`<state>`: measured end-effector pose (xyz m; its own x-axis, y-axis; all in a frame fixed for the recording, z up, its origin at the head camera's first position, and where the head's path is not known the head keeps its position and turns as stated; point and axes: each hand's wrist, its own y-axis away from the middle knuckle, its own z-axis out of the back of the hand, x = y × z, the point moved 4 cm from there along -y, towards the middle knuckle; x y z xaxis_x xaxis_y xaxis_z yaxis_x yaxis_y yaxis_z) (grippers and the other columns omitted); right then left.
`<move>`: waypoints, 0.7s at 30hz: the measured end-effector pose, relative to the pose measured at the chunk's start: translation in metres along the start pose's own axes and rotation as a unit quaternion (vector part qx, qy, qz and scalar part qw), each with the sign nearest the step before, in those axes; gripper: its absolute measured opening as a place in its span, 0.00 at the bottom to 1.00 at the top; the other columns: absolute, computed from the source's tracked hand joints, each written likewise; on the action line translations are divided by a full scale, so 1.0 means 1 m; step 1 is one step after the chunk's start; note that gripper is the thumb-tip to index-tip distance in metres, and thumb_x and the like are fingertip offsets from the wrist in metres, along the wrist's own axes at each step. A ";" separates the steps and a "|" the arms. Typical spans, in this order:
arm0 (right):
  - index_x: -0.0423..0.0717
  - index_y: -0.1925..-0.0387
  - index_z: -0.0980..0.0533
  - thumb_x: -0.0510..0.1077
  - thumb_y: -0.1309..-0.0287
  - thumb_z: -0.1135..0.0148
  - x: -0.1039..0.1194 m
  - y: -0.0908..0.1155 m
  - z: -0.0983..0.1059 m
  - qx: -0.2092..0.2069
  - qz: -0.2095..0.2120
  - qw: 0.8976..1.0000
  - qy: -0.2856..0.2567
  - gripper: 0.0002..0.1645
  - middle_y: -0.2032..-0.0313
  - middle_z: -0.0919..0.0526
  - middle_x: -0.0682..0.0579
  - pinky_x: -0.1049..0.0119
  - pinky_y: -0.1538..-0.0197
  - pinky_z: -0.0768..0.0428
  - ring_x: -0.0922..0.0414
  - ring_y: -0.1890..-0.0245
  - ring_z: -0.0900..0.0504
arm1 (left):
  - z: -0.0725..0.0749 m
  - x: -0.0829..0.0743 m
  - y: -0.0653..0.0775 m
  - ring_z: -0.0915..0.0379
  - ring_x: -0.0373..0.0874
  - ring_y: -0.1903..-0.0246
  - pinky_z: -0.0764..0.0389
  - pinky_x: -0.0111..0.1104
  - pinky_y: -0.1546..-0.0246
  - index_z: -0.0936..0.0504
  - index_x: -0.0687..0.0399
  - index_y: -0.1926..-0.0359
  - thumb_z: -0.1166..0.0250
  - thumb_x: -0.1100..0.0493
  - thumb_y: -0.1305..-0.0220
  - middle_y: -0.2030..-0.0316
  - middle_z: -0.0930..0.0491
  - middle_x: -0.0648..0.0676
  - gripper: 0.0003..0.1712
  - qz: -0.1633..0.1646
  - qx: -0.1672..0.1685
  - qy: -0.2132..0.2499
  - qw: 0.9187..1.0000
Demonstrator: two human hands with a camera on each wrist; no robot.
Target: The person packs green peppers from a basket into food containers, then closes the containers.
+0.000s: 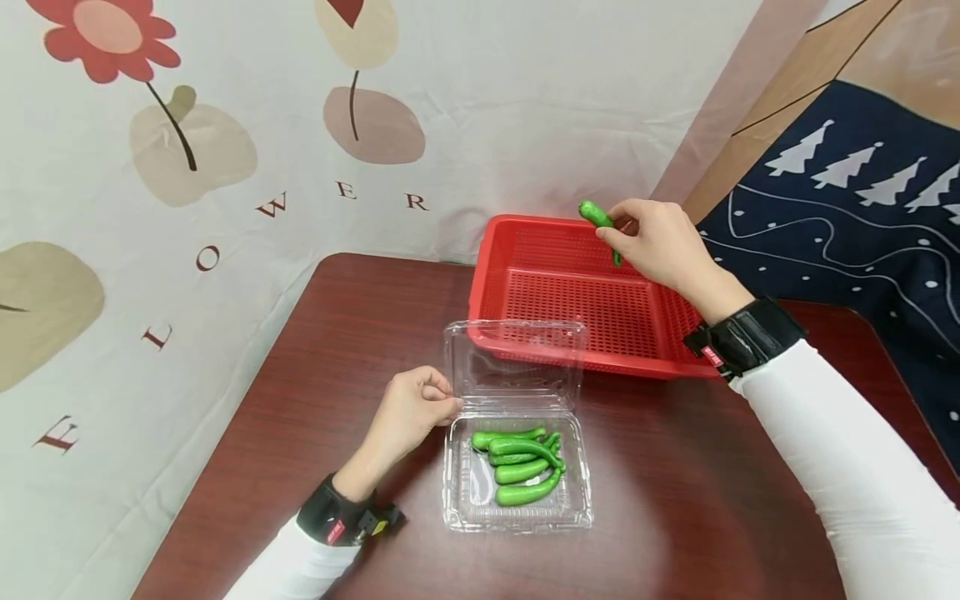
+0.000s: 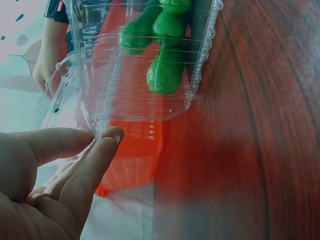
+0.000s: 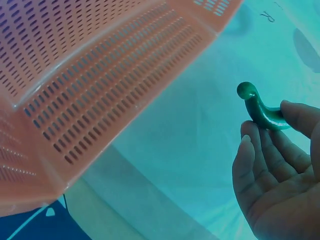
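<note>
Between its thumb and fingers, my right hand (image 1: 660,242) pinches one green pepper (image 1: 596,214) above the far side of the red basket (image 1: 487,275). The right wrist view shows the same curved pepper (image 3: 260,112) held near its middle. My left hand (image 1: 412,408) pinches the left edge of a clear plastic clamshell box (image 1: 453,508) close to its hinge, also seen in the left wrist view with thumb and fingers (image 2: 107,142) on the rim. The box's lid (image 1: 517,367) stands raised, leaning toward the basket. Several green peppers (image 1: 525,472) lie in the box.
A dark red-brown wooden table (image 1: 360,333) carries the box and the basket. Behind it hangs a pale wall sheet (image 1: 525,125) with flower prints. A navy cloth (image 1: 862,192) with white trees is at the right.
</note>
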<state>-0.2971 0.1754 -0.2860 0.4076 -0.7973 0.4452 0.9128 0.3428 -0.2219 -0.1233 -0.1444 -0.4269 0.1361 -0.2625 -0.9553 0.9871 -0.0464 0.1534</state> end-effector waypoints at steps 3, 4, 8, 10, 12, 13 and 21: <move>0.41 0.45 0.18 0.48 0.28 0.34 0.005 0.010 0.001 -0.023 0.020 1.000 0.002 0.18 0.61 0.12 0.42 0.55 0.66 0.24 0.48 0.65 0.17 | 0.001 0.001 0.001 0.14 0.45 0.74 0.10 0.34 0.69 0.20 0.64 0.67 0.27 0.73 0.43 0.74 0.12 0.56 0.09 0.003 -0.004 -0.007 1.000; 0.41 0.45 0.18 0.47 0.29 0.33 0.007 0.013 0.001 -0.032 0.028 0.999 0.003 0.17 0.61 0.13 0.43 0.56 0.67 0.24 0.49 0.65 0.18 | 0.001 0.001 0.001 0.13 0.45 0.74 0.10 0.34 0.69 0.21 0.64 0.67 0.26 0.73 0.43 0.75 0.12 0.56 0.09 0.003 -0.005 -0.010 1.000; 0.40 0.46 0.17 0.43 0.31 0.31 0.018 0.028 0.000 -0.068 0.067 0.995 0.012 0.16 0.59 0.13 0.43 0.56 0.67 0.24 0.49 0.64 0.19 | 0.001 0.000 0.003 0.13 0.45 0.74 0.10 0.33 0.69 0.21 0.63 0.68 0.26 0.72 0.43 0.75 0.12 0.56 0.10 0.004 -0.009 -0.014 1.000; 0.40 0.47 0.16 0.42 0.32 0.30 0.023 0.036 -0.001 -0.088 0.087 0.992 0.016 0.16 0.59 0.13 0.43 0.56 0.66 0.24 0.50 0.64 0.18 | 0.001 0.000 0.003 0.13 0.45 0.73 0.10 0.33 0.69 0.21 0.63 0.68 0.26 0.73 0.43 0.75 0.12 0.56 0.10 0.005 -0.008 -0.012 1.000; 0.40 0.48 0.16 0.41 0.34 0.28 0.027 0.044 0.000 -0.109 0.107 0.988 0.020 0.15 0.59 0.13 0.44 0.57 0.67 0.24 0.50 0.65 0.18 | 0.000 0.001 0.003 0.13 0.45 0.73 0.10 0.33 0.69 0.21 0.64 0.68 0.26 0.73 0.43 0.74 0.12 0.57 0.10 0.005 -0.007 -0.009 1.000; 0.40 0.49 0.16 0.41 0.35 0.28 0.029 0.048 0.000 -0.119 0.115 0.986 0.022 0.15 0.60 0.13 0.44 0.57 0.67 0.24 0.51 0.66 0.19 | 0.000 0.001 0.003 0.13 0.45 0.73 0.10 0.33 0.69 0.21 0.64 0.68 0.26 0.73 0.42 0.74 0.12 0.57 0.10 0.005 -0.006 -0.008 1.000; 0.38 0.49 0.16 0.38 0.41 0.24 0.042 0.075 0.004 -0.177 0.181 0.967 0.015 0.18 0.57 0.12 0.43 0.59 0.67 0.25 0.50 0.63 0.21 | -0.001 -0.001 0.002 0.13 0.45 0.73 0.10 0.34 0.69 0.21 0.64 0.67 0.26 0.73 0.42 0.73 0.12 0.57 0.10 0.008 -0.005 -0.004 1.000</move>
<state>-0.2117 0.1694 -0.2805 0.6927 -0.6733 0.2584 0.6429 0.4142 -0.6443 -0.1213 -0.1431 -0.4262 0.1509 -0.2700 -0.9510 0.9856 -0.0333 0.1659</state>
